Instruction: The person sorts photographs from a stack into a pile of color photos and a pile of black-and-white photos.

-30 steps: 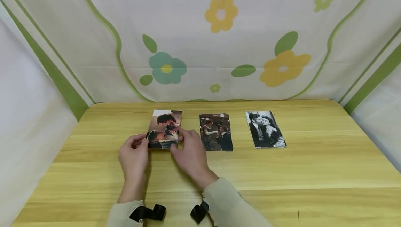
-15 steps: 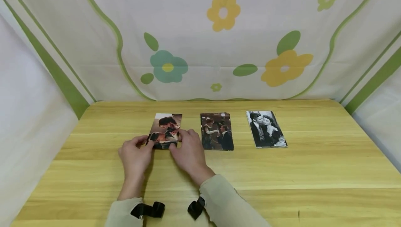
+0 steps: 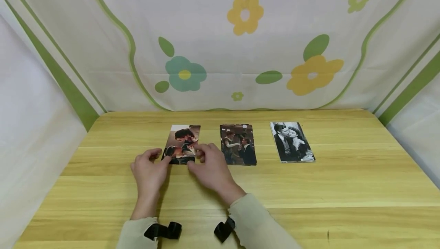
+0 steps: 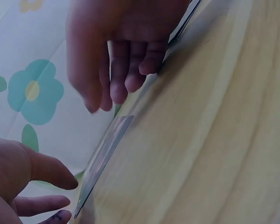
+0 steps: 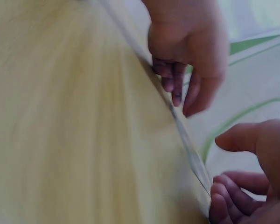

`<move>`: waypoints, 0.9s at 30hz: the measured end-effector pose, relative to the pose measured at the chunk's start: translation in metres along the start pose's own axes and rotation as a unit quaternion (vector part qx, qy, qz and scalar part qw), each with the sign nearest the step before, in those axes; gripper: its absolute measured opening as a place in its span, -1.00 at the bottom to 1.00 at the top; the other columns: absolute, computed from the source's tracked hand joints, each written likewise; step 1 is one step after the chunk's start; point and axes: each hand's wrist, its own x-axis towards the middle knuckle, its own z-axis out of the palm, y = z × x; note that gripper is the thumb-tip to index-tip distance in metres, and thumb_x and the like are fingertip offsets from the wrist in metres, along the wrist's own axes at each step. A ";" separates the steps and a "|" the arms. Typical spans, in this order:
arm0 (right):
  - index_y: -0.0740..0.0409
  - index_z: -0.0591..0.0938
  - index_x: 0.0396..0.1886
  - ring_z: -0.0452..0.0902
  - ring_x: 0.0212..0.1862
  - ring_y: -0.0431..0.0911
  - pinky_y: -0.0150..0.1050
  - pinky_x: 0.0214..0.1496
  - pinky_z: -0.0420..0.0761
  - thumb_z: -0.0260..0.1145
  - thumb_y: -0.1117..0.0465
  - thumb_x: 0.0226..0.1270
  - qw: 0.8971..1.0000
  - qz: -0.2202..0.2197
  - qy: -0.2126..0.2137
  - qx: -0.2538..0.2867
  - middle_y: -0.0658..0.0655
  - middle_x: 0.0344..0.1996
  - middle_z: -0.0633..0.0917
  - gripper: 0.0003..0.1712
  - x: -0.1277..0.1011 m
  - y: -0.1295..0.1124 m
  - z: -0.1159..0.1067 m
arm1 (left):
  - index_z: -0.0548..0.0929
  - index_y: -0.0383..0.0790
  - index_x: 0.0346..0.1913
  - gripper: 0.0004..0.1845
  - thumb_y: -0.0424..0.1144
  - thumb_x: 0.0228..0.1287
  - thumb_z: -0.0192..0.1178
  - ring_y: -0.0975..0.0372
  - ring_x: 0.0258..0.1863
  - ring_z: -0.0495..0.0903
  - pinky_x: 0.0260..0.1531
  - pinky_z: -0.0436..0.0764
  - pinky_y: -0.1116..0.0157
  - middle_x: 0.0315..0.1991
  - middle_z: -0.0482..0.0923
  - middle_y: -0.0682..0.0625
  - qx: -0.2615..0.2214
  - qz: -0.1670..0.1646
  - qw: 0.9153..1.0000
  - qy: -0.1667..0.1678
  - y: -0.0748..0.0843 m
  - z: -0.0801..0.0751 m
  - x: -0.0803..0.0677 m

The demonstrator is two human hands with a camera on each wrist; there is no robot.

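Note:
On the table's left side lies a photo card [image 3: 182, 138] with a couple in warm brown tones. My left hand [image 3: 149, 170] is at its near left corner, thumb over the edge and index finger held away. Across the card my right hand [image 3: 211, 167] has its fingertips right at the right edge. Thumb and fingers of the right hand [image 5: 252, 172] are spread apart in the right wrist view. In the left wrist view the card [image 4: 107, 151] lies flat, seen nearly edge-on, with the left thumb [image 4: 56, 172] close to one end.
To the right lies a slightly uneven stack of dark photo cards [image 3: 238, 144]. Farther right is a black-and-white photo card [image 3: 292, 142]. A white floral cloth [image 3: 213, 42] rises behind the wooden table [image 3: 309, 188]. Black straps [image 3: 163, 231] hang at the sleeves.
The left card has come down flat and slightly nearer. My left fingers have parted from its side, and my right hand has loosened and drawn slightly back to the right.

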 end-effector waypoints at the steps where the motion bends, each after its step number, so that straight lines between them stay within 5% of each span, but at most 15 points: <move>1: 0.18 0.67 0.35 0.51 -0.10 -0.12 -0.25 -0.03 0.55 0.47 0.18 0.38 1.000 -0.005 -0.002 0.012 0.06 -0.08 0.64 -0.44 -0.002 0.001 -0.004 | 0.70 -0.44 0.21 -0.58 -0.31 0.36 0.38 -0.20 0.28 0.31 0.13 0.29 0.01 0.16 0.59 -0.39 -0.003 -0.002 1.000 -0.001 0.001 0.000 0.000; 9: 0.15 0.71 0.27 0.66 -0.05 -0.12 -0.27 0.07 0.71 0.51 0.24 0.39 0.999 -0.013 0.025 0.044 0.09 -0.04 0.75 -0.53 -0.014 0.013 -0.055 | 0.75 -0.39 0.14 -0.66 -0.38 0.34 0.37 0.10 -0.11 0.52 -0.14 0.47 0.32 0.05 0.62 -0.26 -0.050 0.010 0.999 -0.004 0.018 0.006 -0.009; 13: 0.11 0.73 0.25 0.67 -0.03 -0.08 -0.21 0.09 0.70 0.51 0.27 0.38 0.997 0.019 0.068 0.043 0.10 -0.03 0.77 -0.55 -0.017 0.022 -0.086 | 0.80 -0.35 0.05 -0.73 -0.40 0.32 0.36 0.24 -0.23 0.54 -0.30 0.51 0.47 -0.10 0.70 -0.16 -0.092 0.020 0.995 -0.042 0.034 0.021 -0.022; 19: 0.13 0.71 0.29 0.66 0.08 0.00 -0.13 0.19 0.68 0.45 0.23 0.44 0.993 0.043 0.106 0.031 0.16 0.04 0.78 -0.56 -0.025 0.040 -0.118 | 0.80 -0.32 0.06 -0.73 -0.41 0.33 0.35 0.15 -0.13 0.59 -0.14 0.56 0.31 -0.04 0.74 -0.15 -0.138 0.021 0.982 -0.126 0.052 0.049 -0.047; 27: 0.16 0.70 0.27 0.66 0.08 0.00 -0.33 0.13 0.66 0.45 0.23 0.45 0.988 0.067 0.136 0.029 0.19 0.05 0.78 -0.57 -0.030 0.054 -0.134 | 0.80 -0.32 0.01 -0.76 -0.41 0.30 0.36 0.12 -0.14 0.70 -0.11 0.61 0.27 -0.09 0.76 -0.17 -0.150 0.025 0.978 -0.146 0.054 0.073 -0.058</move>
